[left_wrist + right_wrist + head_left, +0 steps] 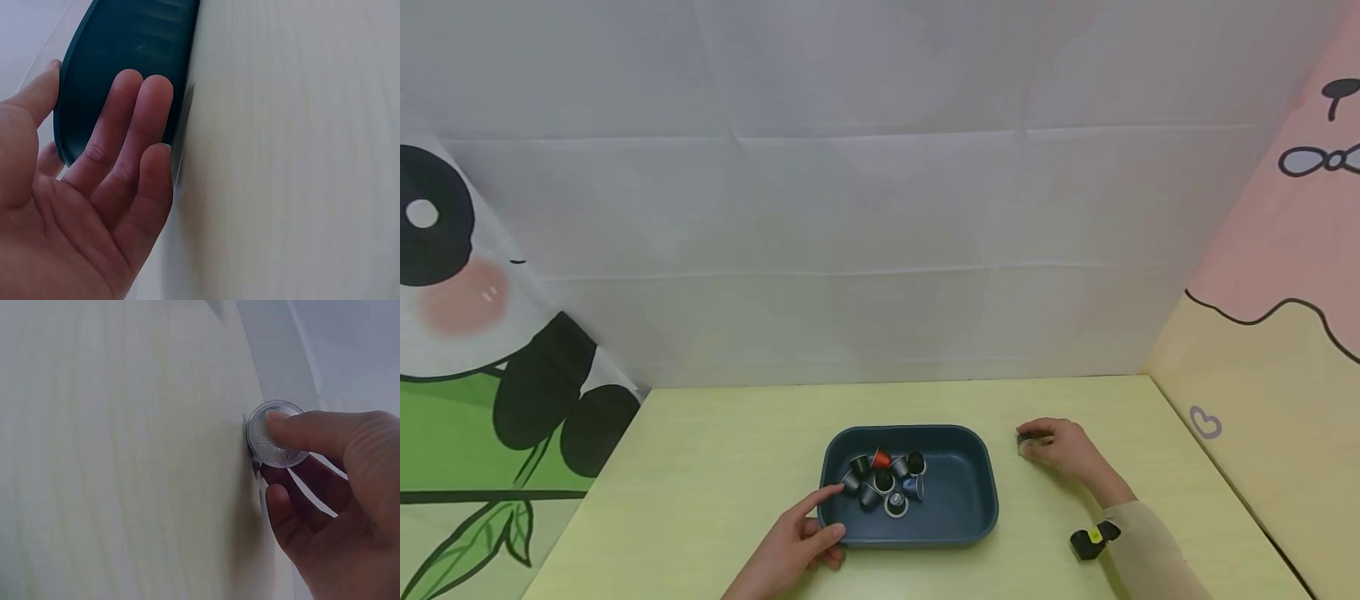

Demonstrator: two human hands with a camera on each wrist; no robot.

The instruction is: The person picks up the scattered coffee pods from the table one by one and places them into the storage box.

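**One small pod pinched on the table, tray steadied**

My right hand [1060, 450] sits on the pale yellow-green wooden tabletop [715, 467], to the right of the dark teal rounded plastic tray [966, 508] and apart from it. Thumb and fingers [306, 428] are curled round a small dark coffee capsule with a silver foil lid [275, 434]; in the wrist view the fingertip presses on the foil face while the other fingers close in under the rim. The capsule is at the table surface; I cannot tell whether it rests on the table or is just lifted off it.

I judge this thing to be very light, with a thin, stiff metal shell that is smooth and a little slippery. The foil lid looks like the weak part: it could dent or puncture under a hard fingertip. The better hold, to my mind, is across the flared rim or round the tapered body, with a gentle pinch and no squeeze on the foil.

My left hand [793, 546] lies at the tray's near left corner, fingers straight and spread along its outer wall [125, 56], index finger over the rim. Inside the tray is a cluster of similar capsules [883, 483], mostly dark, one red [881, 458].
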